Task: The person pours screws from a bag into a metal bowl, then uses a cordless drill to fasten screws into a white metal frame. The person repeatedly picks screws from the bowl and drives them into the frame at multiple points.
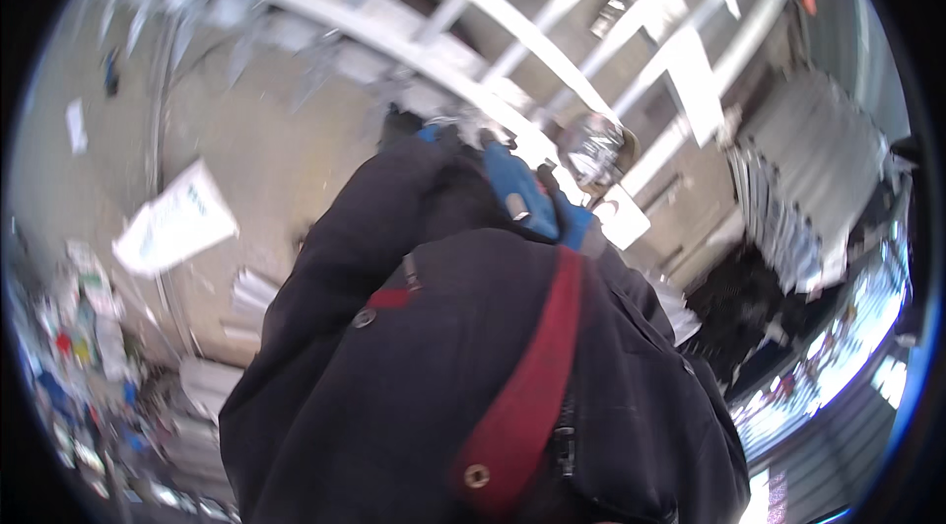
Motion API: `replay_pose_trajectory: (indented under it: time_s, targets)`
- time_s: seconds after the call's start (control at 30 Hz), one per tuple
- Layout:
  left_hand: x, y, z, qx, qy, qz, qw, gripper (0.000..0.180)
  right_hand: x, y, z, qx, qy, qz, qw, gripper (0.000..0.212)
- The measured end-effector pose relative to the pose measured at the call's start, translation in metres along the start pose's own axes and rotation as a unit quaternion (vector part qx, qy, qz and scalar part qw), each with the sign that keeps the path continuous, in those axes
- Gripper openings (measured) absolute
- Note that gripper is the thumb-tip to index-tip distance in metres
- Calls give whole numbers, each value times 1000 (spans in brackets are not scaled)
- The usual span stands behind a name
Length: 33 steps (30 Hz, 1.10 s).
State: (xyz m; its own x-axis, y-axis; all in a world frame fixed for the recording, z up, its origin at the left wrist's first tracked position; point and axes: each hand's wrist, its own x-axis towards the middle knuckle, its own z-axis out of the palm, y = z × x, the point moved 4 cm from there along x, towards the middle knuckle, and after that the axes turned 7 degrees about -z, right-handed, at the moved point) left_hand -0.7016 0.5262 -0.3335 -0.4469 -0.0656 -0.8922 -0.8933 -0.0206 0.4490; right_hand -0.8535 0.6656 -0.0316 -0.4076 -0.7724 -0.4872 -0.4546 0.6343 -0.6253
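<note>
Both of my hands are close to a long pale metal frame made of rails and crossbars. My left hand, dark and blue as if gloved, is at the end of the dark sleeve, by the near rail; its fingers are smeared by motion. Just right of it is a blue object with a pale patch, whose kind I cannot make out. My right hand shows only as a blue patch by my jacket, its fingers hidden. A rounded, shiny silvery thing sits beside the rail, near a white card.
A white printed sheet or bag lies on the brownish floor at left. Stacked grey ribbed sheets stand at right, above a black heap. Mixed clutter fills the far left. Pale pointed pieces line the frame's left end.
</note>
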Motion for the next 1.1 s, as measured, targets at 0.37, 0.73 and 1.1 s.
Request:
replay_pose_trajectory:
  time_s: [0.37,0.73,1.1]
  targets:
    - [32,-32,19,-260,-60,-100,958,42,-158,15,11,262,337,289,857,68]
    - [34,-25,8,-186,-32,-70,980,53,-274,172,13,440,550,307,640,71]
    - [47,-30,0,-204,-4,-167,965,40,-319,354,47,130,346,585,722,103]
